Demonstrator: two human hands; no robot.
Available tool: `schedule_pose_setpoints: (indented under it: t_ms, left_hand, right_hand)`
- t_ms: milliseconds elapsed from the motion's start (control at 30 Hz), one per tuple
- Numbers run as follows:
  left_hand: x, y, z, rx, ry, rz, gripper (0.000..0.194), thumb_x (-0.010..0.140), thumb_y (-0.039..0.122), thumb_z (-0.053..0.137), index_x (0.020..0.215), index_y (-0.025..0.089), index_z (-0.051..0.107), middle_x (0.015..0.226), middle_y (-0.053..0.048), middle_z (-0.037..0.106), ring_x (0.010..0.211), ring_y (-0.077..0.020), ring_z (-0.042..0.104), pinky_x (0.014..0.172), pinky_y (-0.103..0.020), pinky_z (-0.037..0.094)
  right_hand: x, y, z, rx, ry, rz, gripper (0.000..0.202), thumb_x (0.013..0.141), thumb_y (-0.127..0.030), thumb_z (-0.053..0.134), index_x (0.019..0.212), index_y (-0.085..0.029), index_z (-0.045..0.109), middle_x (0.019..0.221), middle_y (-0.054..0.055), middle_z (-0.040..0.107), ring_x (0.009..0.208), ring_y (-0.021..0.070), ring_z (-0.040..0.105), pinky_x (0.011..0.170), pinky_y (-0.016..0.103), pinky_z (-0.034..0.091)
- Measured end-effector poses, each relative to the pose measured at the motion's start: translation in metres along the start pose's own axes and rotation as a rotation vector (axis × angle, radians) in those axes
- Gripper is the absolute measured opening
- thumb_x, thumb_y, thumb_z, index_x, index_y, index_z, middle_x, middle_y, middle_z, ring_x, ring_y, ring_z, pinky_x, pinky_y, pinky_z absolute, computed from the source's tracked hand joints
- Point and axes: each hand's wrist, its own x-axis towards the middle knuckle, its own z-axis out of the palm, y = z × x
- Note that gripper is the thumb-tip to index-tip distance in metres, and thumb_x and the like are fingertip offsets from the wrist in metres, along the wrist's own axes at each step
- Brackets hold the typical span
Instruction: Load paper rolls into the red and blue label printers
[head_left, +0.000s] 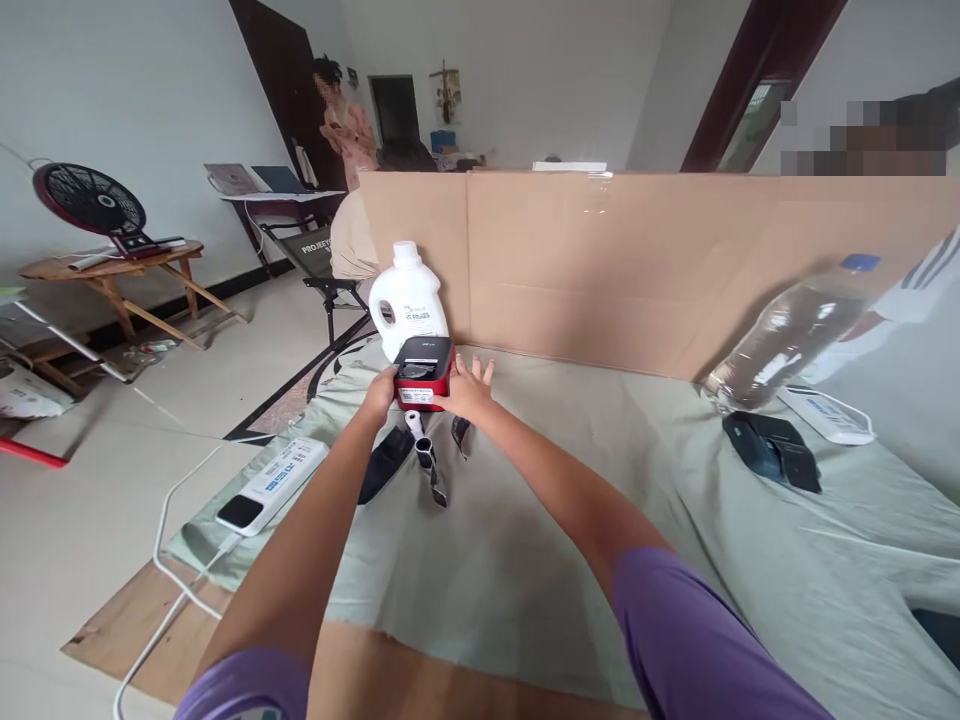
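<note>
A small red and black label printer (424, 372) is between my two hands, in front of a white detergent jug (409, 300). My left hand (381, 392) grips its left side, fingers partly hidden. My right hand (471, 388) holds the right side with the thumb across the front corner, other fingers spread. Just below the printer lie a small white roll (413, 424) and a black-and-white roll (425, 452) with a dark strip (437, 488) trailing from it. A flat black object (386, 465) lies left of them, and a short dark strip (460, 434) to their right.
A cardboard panel (570, 270) stands along the back of the cloth-covered table (540, 560). At left is a white power strip (281, 480) with its cable. At right are a large clear bottle (795, 330) and a black device (772, 450). Another person (349, 135) stands behind.
</note>
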Motion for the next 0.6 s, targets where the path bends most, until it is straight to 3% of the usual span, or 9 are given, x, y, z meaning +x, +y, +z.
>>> schedule_pose_setpoints:
  t_ms: [133,200,333,400,467,533,600]
  left_hand:
    - [0.001,0.005,-0.005,-0.087,0.037,-0.057,0.027,0.098,0.019,0.040,0.108,0.011,0.064,0.101,-0.005,0.074,0.103,-0.0192,0.066,0.104,-0.039,0.051]
    - [0.000,0.017,-0.011,-0.121,0.060,-0.057,0.032,0.096,0.019,0.041,0.116,0.011,0.065,0.110,-0.006,0.074,0.110,-0.0204,0.066,0.107,-0.040,0.050]
    - [-0.020,0.061,-0.012,-0.201,0.083,0.019,0.040,0.097,0.026,0.044,0.127,0.013,0.066,0.125,-0.007,0.072,0.121,-0.0228,0.064,0.113,-0.043,0.045]
    - [-0.044,0.086,0.002,-0.163,0.064,0.134,0.044,0.100,0.033,0.043,0.136,0.017,0.062,0.139,-0.006,0.065,0.133,-0.0220,0.056,0.120,-0.041,0.037]
    - [-0.076,0.107,0.029,-0.098,0.035,0.263,0.050,0.103,0.044,0.042,0.146,0.021,0.054,0.154,-0.003,0.052,0.148,-0.0200,0.041,0.127,-0.037,0.023]
    - [-0.113,0.116,0.063,-0.103,-0.031,0.334,0.059,0.104,0.053,0.038,0.153,0.022,0.045,0.163,-0.002,0.039,0.154,-0.0186,0.029,0.129,-0.033,0.016]
    - [-0.151,0.115,0.099,-0.139,-0.144,0.374,0.062,0.103,0.058,0.034,0.156,0.026,0.039,0.165,0.001,0.034,0.155,-0.0182,0.025,0.129,-0.033,0.015]
  right_hand:
    - [-0.001,-0.013,0.009,0.050,0.076,0.014,0.083,0.085,-0.059,0.064,0.151,-0.013,0.046,0.169,0.017,0.019,0.156,0.0425,-0.002,0.116,0.066,-0.018]
    - [-0.004,-0.020,0.007,0.137,0.131,-0.013,0.087,0.084,-0.056,0.066,0.155,-0.014,0.040,0.169,0.018,0.016,0.156,0.0427,0.000,0.117,0.067,-0.015]
    - [-0.014,-0.020,-0.014,0.457,0.267,-0.097,0.105,0.085,-0.053,0.068,0.163,-0.009,0.012,0.167,0.023,0.019,0.154,0.0397,0.021,0.125,0.058,0.011]
    - [-0.030,-0.006,-0.031,0.652,0.383,-0.214,0.108,0.085,-0.050,0.068,0.163,-0.012,0.004,0.164,0.020,0.029,0.150,0.0334,0.034,0.123,0.049,0.028]
    - [-0.057,0.018,-0.047,0.797,0.501,-0.316,0.107,0.085,-0.047,0.071,0.163,-0.016,0.005,0.161,0.017,0.038,0.144,0.0291,0.044,0.118,0.043,0.037]
    - [-0.097,0.050,-0.060,0.854,0.581,-0.308,0.104,0.082,-0.045,0.074,0.162,-0.020,0.013,0.157,0.016,0.044,0.140,0.0288,0.049,0.116,0.044,0.041]
    - [-0.144,0.082,-0.064,0.822,0.644,-0.208,0.100,0.079,-0.043,0.078,0.159,-0.019,0.023,0.153,0.016,0.048,0.138,0.0305,0.050,0.115,0.047,0.041]
